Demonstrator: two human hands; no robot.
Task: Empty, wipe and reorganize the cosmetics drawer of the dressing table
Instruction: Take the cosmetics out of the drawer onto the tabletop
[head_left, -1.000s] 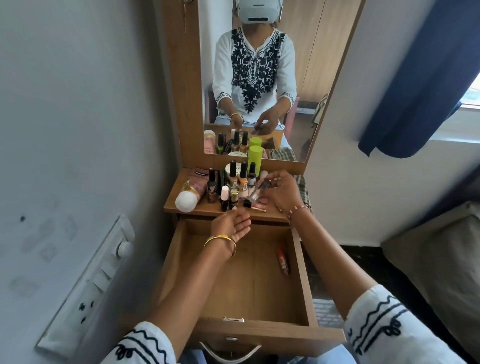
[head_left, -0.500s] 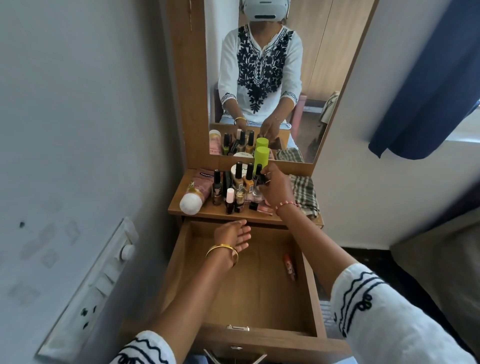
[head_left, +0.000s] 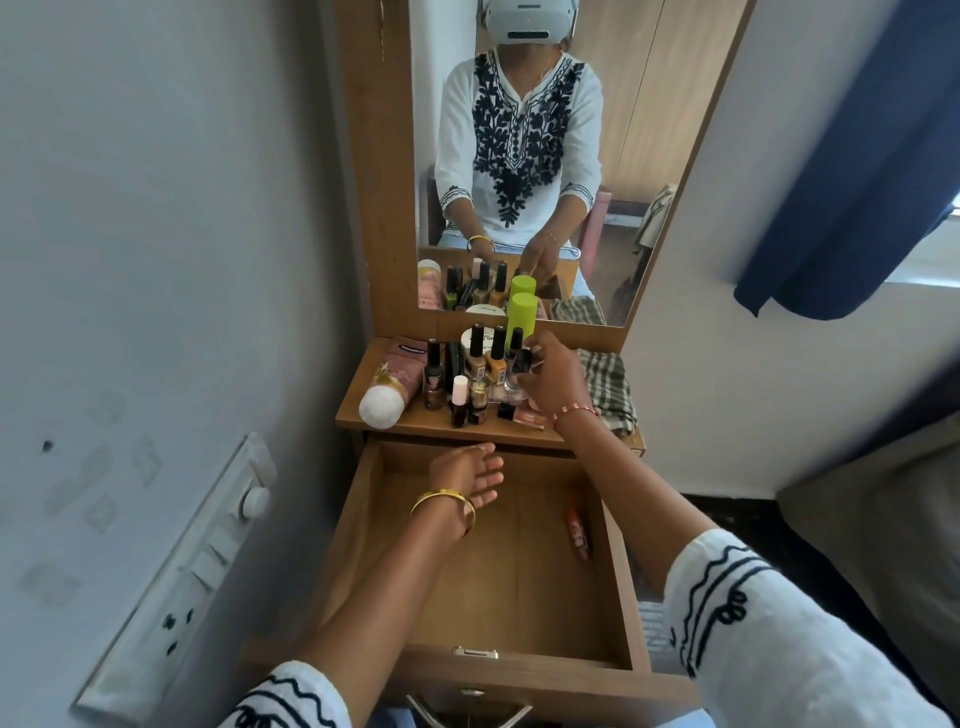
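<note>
The wooden drawer (head_left: 358, 525) of the dressing table stands pulled out, nearly bare inside. One orange-red tube (head_left: 577, 531) lies along its right wall. My left hand (head_left: 467, 475) hovers over the drawer's back part, fingers apart, holding nothing. My right hand (head_left: 553, 376) is up on the table top, closed on a small black-capped bottle (head_left: 521, 362) among the other cosmetics. Several nail polish and foundation bottles (head_left: 470, 382) stand crowded there, with a green bottle (head_left: 521, 316) behind and a pink tube (head_left: 392, 382) lying at the left.
A checked cloth (head_left: 607, 387) lies on the table top's right end. The mirror (head_left: 524, 156) rises behind the bottles. A white switch panel (head_left: 182, 571) sits on the left wall. A blue curtain (head_left: 852, 156) hangs at the right.
My right hand moved from the front of the bottle cluster toward its back, by the green bottle, still holding a small item. My left hand stayed over the drawer's back.
</note>
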